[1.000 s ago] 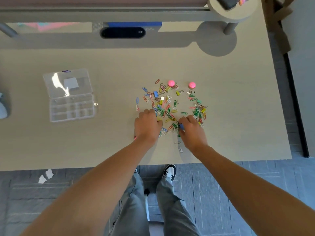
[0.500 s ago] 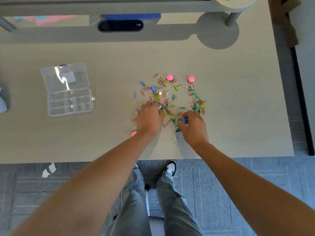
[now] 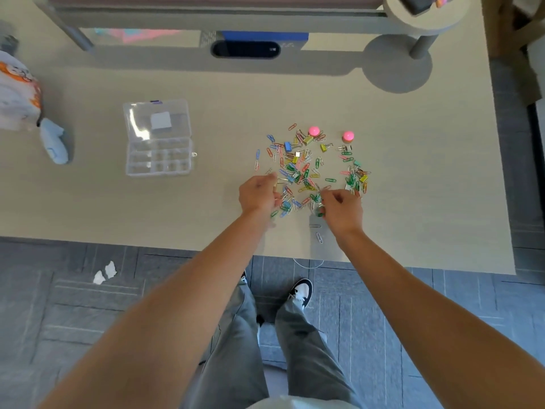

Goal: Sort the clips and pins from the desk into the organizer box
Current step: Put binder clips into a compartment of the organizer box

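Both arms reach forward over the desk's (image 3: 427, 178) near edge. The left hand (image 3: 258, 194) hovers knuckles-up, fingers curled over the pile of clips (image 3: 309, 169); whether it holds any I cannot tell. The right hand (image 3: 342, 209) pinches green clips at its fingertips. The pile is a loose, many-coloured scatter midway along the near edge, clips pointing every way. The clear organizer box (image 3: 159, 137) lies open toward the left edge, lid toward the far edge.

One head-worn camera looks steeply down, seemingly from standing height, onto the desk (image 3: 413, 172).
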Available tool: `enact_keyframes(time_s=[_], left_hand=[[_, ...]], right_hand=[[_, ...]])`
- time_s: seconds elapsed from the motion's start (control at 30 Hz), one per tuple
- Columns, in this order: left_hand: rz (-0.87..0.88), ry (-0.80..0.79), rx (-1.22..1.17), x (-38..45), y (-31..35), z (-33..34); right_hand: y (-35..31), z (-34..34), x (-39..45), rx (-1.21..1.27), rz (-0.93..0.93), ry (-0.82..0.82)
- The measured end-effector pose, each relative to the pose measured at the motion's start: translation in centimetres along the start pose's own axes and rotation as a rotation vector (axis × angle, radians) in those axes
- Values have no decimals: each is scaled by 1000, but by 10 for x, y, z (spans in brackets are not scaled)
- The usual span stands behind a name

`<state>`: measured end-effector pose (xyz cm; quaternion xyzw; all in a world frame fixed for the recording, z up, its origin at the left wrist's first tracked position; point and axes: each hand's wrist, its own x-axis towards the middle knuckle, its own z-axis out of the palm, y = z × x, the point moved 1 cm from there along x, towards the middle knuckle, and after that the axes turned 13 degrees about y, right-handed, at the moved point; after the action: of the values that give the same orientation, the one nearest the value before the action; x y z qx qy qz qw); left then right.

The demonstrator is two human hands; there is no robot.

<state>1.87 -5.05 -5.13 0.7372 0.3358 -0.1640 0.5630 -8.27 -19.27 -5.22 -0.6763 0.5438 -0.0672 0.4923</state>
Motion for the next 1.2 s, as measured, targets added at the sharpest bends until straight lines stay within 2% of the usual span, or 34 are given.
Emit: enact_keyframes(time_s=[0.17, 0.37, 0.47, 0.6, 0.7, 0.9, 1.2], left_hand=[[14, 30, -11, 3, -6, -27], [33, 79, -130, 22, -10, -74], [98, 112, -119, 44, -15, -99], [309, 88, -41, 81, -30, -130], [457, 81, 4, 112, -52, -149], [615, 53, -106, 147, -71, -165], [859, 60, -175, 158, -94, -185]], right_hand=[[2, 12, -20, 51, 11, -48], [-5, 45, -41, 150, -21, -124], [-6, 72, -51, 173, -54, -138], [-7, 117, -59, 198, -114, -106], [-6, 146, -65, 206, -228, -79], [-5, 200, -65, 46, -695, 101], [19, 235, -80, 148, -804, 102]])
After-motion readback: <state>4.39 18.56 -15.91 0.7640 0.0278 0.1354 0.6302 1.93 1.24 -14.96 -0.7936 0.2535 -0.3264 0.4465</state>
